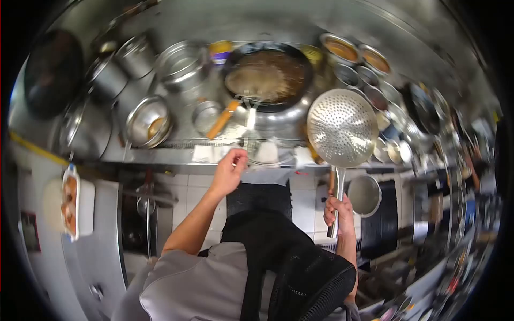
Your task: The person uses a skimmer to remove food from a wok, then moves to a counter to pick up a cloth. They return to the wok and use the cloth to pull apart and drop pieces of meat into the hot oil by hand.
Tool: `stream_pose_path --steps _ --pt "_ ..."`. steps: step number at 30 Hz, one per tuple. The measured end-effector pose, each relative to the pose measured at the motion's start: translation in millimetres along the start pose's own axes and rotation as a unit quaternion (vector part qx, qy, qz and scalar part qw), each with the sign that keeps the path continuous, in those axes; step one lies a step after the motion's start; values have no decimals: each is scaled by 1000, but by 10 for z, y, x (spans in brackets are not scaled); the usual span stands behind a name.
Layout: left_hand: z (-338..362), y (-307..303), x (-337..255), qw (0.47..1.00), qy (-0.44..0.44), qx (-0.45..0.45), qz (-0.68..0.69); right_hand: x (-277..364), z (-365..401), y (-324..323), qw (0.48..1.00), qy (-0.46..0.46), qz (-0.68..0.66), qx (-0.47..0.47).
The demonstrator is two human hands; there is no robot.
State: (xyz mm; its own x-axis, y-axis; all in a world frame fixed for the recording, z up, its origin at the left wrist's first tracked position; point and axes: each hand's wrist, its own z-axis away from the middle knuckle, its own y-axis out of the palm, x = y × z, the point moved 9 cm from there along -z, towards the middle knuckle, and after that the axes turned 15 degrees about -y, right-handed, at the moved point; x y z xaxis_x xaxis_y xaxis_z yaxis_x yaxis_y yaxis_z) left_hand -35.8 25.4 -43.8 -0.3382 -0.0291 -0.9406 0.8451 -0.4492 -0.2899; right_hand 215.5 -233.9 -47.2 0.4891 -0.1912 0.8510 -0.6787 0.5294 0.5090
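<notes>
My right hand (pixel 339 212) is wrapped round the metal handle of a large perforated skimmer (pixel 342 128), its round bowl raised over the right part of the counter's front edge. My left hand (pixel 232 167) has its fingers curled in, just in front of the counter; whether anything is in them is hidden. Close above it is a flat metal handle (pixel 250 119) that leads up to the wok. The black wok (pixel 306 80) holds brown liquid, with a pale, blurred mass in its left part. An orange-brown wooden handle (pixel 224 119) slants across the wok's front left.
A steel pot (pixel 179 63) and a bowl (pixel 140 125) stand on the left. Several seasoning containers (pixel 350 75) crowd the right back. White cloths (pixel 267 152) lie along the front edge. A grey pot (pixel 364 196) is low on the right, and a white tub (pixel 85 208) is far left.
</notes>
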Motion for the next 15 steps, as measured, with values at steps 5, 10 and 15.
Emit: stream_pose_path --steps 5,10,15 --pt "224 -353 476 992 -92 41 77 -772 -739 1616 952 213 -39 217" --pt "529 -1374 783 952 -117 -256 122 -2126 -1011 3018 877 365 -130 284" --pt "1080 -2040 727 888 -82 -421 165 -3175 -1268 3598 891 367 -124 239"
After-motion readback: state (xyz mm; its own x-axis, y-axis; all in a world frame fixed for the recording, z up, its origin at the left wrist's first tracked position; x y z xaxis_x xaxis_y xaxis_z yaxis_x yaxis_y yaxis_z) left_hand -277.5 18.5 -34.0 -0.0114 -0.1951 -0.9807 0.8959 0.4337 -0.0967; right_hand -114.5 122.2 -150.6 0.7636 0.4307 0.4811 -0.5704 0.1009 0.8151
